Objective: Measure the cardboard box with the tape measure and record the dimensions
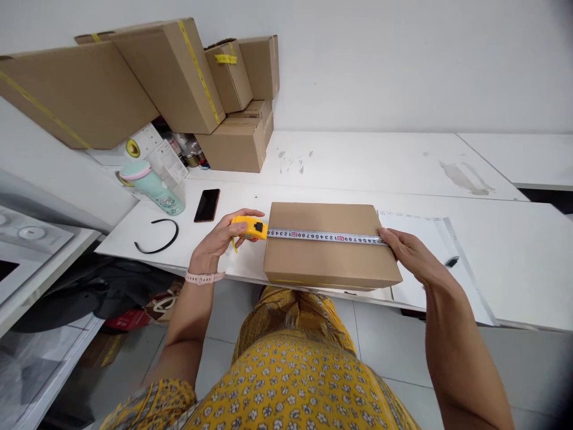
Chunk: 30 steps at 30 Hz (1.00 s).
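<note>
A brown cardboard box (331, 260) lies flat near the front edge of the white table. Just off its left side, my left hand (224, 233) grips the yellow case of a tape measure (250, 228). The silver blade (313, 236) is pulled out across the box top from left to right, with its numbers upside down in this view. At the box's right edge, my right hand (400, 243) pinches the blade's end; the fingertips below the edge are hidden.
Stacked cardboard boxes (174, 77) stand at the back left. A mint tumbler (154, 188), a dark phone (207, 205) and a black headband (165, 239) lie or stand left of my left hand. White paper (430, 269) with a pen (452, 261) lies at right.
</note>
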Each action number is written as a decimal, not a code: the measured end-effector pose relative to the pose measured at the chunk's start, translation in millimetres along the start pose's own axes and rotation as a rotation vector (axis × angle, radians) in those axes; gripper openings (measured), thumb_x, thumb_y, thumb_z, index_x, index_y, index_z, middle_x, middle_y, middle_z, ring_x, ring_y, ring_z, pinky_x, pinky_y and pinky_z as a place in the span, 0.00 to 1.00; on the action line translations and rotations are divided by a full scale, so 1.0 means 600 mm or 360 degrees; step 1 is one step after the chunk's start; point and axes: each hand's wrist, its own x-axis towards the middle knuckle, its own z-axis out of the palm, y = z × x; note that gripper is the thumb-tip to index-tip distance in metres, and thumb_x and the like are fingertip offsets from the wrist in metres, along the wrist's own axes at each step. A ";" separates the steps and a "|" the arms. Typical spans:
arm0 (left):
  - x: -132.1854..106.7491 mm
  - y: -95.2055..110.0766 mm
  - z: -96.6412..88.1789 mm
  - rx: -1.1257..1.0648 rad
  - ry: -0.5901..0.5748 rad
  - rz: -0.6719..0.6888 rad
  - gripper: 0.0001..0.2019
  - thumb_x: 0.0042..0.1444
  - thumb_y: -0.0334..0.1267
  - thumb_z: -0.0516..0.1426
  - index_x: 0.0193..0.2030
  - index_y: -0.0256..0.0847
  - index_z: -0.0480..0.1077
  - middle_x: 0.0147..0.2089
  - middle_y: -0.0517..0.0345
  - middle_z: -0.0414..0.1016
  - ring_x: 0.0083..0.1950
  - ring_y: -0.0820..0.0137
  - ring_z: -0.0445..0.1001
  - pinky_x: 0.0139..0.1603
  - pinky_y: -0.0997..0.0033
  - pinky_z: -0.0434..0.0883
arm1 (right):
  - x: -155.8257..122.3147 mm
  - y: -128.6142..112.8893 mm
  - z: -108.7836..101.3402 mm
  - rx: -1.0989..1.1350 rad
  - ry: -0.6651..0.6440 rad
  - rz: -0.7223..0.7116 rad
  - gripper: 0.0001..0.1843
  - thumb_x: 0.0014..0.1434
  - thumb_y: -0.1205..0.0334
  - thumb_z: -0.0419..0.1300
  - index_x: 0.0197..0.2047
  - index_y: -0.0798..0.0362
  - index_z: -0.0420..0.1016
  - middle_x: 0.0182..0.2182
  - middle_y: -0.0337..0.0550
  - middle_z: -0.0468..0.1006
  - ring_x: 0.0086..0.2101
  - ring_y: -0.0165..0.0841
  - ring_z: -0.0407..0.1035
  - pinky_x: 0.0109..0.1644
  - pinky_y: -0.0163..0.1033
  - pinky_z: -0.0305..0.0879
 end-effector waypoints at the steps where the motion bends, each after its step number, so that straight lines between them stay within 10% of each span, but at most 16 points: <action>1: -0.005 0.013 0.005 0.0024 0.0011 0.0033 0.31 0.53 0.49 0.64 0.59 0.32 0.72 0.37 0.49 0.80 0.32 0.68 0.79 0.18 0.80 0.58 | -0.001 -0.004 -0.004 -0.0041 0.0030 -0.0011 0.30 0.62 0.31 0.54 0.28 0.52 0.68 0.25 0.38 0.68 0.26 0.29 0.60 0.29 0.35 0.58; 6: -0.056 0.080 0.063 -0.0041 -0.0056 0.0119 0.36 0.51 0.43 0.68 0.67 0.42 0.67 0.51 0.47 0.77 0.35 0.69 0.78 0.30 0.74 0.74 | -0.009 -0.053 -0.038 0.0044 0.0653 -0.0240 0.26 0.64 0.38 0.57 0.27 0.51 0.67 0.22 0.38 0.69 0.24 0.29 0.63 0.28 0.37 0.62; 10: -0.098 0.059 0.159 -0.0393 -0.0607 -0.0223 0.41 0.46 0.33 0.71 0.68 0.49 0.64 0.53 0.48 0.73 0.41 0.66 0.79 0.38 0.68 0.78 | 0.016 -0.113 -0.048 0.0321 0.0961 -0.0599 0.19 0.66 0.48 0.57 0.29 0.51 0.67 0.25 0.39 0.70 0.26 0.30 0.65 0.32 0.39 0.65; 13: -0.112 0.018 0.240 -0.0672 -0.0953 -0.0563 0.37 0.46 0.32 0.71 0.63 0.46 0.66 0.51 0.50 0.72 0.43 0.64 0.80 0.39 0.67 0.77 | 0.071 -0.141 -0.025 0.0081 0.0631 -0.0698 0.18 0.67 0.52 0.56 0.28 0.52 0.70 0.28 0.41 0.72 0.29 0.30 0.63 0.36 0.38 0.62; 18: -0.111 -0.002 0.329 -0.1027 -0.0718 -0.0661 0.37 0.49 0.38 0.71 0.62 0.46 0.59 0.47 0.55 0.71 0.38 0.65 0.82 0.38 0.66 0.76 | 0.172 -0.135 0.037 -0.0322 0.0097 -0.0576 0.23 0.67 0.43 0.53 0.29 0.52 0.68 0.28 0.41 0.71 0.31 0.31 0.62 0.39 0.39 0.58; 30: -0.117 -0.003 0.388 -0.1106 -0.0510 -0.0812 0.33 0.42 0.42 0.75 0.47 0.44 0.59 0.50 0.54 0.71 0.42 0.62 0.82 0.45 0.58 0.74 | 0.188 -0.116 0.068 -0.0612 -0.0294 -0.0497 0.33 0.60 0.30 0.54 0.22 0.50 0.52 0.21 0.35 0.55 0.25 0.28 0.49 0.30 0.38 0.49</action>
